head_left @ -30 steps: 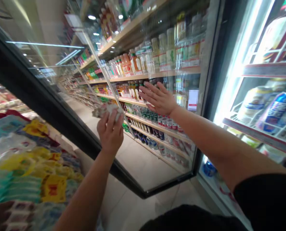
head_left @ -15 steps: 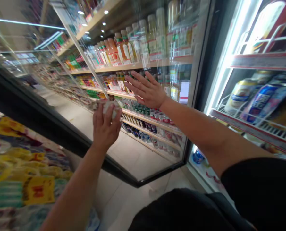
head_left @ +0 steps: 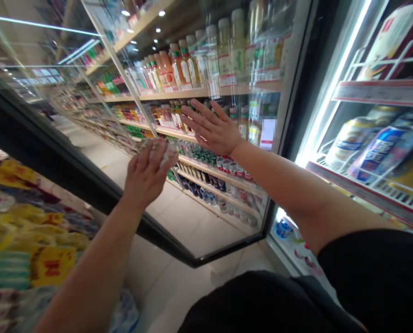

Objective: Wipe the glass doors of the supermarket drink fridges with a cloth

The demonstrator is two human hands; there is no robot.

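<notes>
A glass fridge door (head_left: 206,226) with a dark frame stands swung open before me. My left hand (head_left: 147,173) presses a crumpled whitish cloth (head_left: 168,155) to the pane, its fingers bent over the top; most of the cloth is hidden under them. Higher and to the right, my right hand (head_left: 215,128) lies flat on the same glass with fingers stretched and holds nothing. Through or in the pane appear shelves of drink bottles (head_left: 196,64).
At right the lit fridge interior has wire shelves (head_left: 376,185) with cans (head_left: 380,148) and a large bottle (head_left: 390,37). Yellow and green packages (head_left: 29,231) are piled at lower left. Pale floor tiles (head_left: 165,286) show below the door.
My left hand has slid a little to the left with the cloth on the glass. My right hand stays flat on the pane. The whole view has shifted slightly.
</notes>
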